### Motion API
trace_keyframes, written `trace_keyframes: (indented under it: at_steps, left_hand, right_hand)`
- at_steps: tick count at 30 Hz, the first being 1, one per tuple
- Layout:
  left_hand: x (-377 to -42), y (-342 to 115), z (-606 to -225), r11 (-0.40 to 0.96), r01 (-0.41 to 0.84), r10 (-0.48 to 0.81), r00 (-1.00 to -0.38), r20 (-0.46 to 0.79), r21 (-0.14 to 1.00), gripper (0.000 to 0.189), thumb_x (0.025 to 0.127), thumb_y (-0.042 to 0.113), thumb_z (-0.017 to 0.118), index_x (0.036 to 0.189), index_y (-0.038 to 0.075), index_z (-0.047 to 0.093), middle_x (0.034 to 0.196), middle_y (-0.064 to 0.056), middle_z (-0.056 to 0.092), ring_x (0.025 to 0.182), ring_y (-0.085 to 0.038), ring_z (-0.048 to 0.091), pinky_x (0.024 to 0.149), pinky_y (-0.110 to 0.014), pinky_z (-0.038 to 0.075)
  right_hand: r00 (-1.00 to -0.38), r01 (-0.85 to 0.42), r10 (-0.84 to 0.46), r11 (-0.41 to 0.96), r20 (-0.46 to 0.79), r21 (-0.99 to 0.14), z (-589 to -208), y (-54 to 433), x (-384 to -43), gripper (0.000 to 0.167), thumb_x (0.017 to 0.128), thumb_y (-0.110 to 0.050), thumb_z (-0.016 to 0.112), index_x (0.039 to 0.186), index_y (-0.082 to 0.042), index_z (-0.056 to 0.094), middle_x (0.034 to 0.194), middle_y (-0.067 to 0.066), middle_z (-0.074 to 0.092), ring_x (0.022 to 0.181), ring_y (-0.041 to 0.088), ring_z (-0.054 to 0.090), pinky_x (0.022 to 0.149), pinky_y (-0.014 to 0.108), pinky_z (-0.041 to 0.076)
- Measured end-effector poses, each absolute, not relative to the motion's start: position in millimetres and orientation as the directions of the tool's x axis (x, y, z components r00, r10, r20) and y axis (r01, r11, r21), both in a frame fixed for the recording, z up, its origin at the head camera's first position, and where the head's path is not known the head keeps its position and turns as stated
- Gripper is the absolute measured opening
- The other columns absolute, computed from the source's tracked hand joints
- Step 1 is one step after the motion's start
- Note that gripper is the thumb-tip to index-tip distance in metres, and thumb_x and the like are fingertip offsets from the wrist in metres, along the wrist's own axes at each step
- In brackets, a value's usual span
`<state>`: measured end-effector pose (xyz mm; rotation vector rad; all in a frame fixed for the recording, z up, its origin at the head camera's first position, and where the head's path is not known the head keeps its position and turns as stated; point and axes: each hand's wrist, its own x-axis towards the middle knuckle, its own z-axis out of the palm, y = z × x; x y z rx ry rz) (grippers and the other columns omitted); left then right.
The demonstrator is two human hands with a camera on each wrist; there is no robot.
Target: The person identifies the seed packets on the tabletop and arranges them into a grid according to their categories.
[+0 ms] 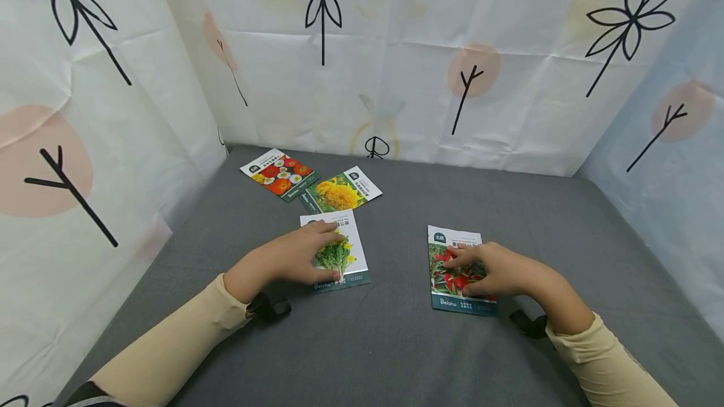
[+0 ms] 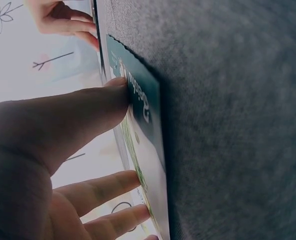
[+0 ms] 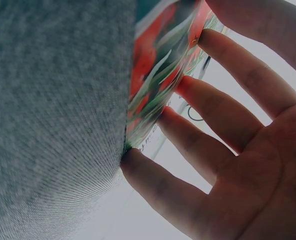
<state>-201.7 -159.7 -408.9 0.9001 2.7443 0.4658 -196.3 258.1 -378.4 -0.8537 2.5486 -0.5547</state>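
My left hand (image 1: 302,253) rests with spread fingertips on a white seed packet (image 1: 352,244) that shows leafy greens with yellow flowers. In the left wrist view, the thumb (image 2: 95,107) presses near the packet's dark green lower band (image 2: 142,95), and the other fingers touch its face higher up. On the right, my right hand (image 1: 500,269) touches another seed packet (image 1: 438,269), printed with red peppers or similar red shapes among green leaves. Seen from the right wrist, the fingers (image 3: 188,140) are spread, their tips on the packet's face and edge. Both packets lie on the grey cloth.
Behind the left hand lie a packet with orange, red and white flowers (image 1: 283,174) and a packet with a yellow flower (image 1: 342,190). The grey cloth (image 1: 390,344) covers the surface. Patterned white fabric (image 1: 396,80) encloses the back and sides.
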Motion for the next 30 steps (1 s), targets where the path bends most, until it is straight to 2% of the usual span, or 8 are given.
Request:
trace_keyframes:
  at_steps: [17, 30]
  left_hand:
    - [-200.9, -157.4, -406.2, 0.755, 0.546, 0.616, -0.780, -0.107, 0.363, 0.075, 0.094, 0.051, 0.076, 0.155, 0.012, 0.055, 0.168, -0.018, 0.041, 0.159, -0.040, 0.033, 0.127, -0.059, 0.033]
    - [-200.9, -156.8, -408.3, 0.750, 0.545, 0.620, -0.777, -0.112, 0.374, 0.074, 0.094, 0.050, 0.076, 0.155, 0.013, 0.055, 0.169, -0.017, 0.039, 0.160, -0.040, 0.031, 0.128, -0.059, 0.032]
  right_hand:
    - [-0.734, -0.481, -0.637, 0.734, -0.238, -0.479, -378.6, 258.8, -195.8, 0.045, 0.090, -0.019, 0.085, 0.134, -0.016, 0.075, 0.157, 0.025, 0.054, 0.132, 0.039, 0.064, 0.093, 0.045, 0.059]
    - [-0.737, -0.478, -0.633, 0.736, -0.236, -0.479, -378.1, 258.6, -194.9, 0.045, 0.090, -0.018, 0.084, 0.134, -0.015, 0.075, 0.153, 0.023, 0.058, 0.126, 0.036, 0.067, 0.091, 0.044, 0.059]
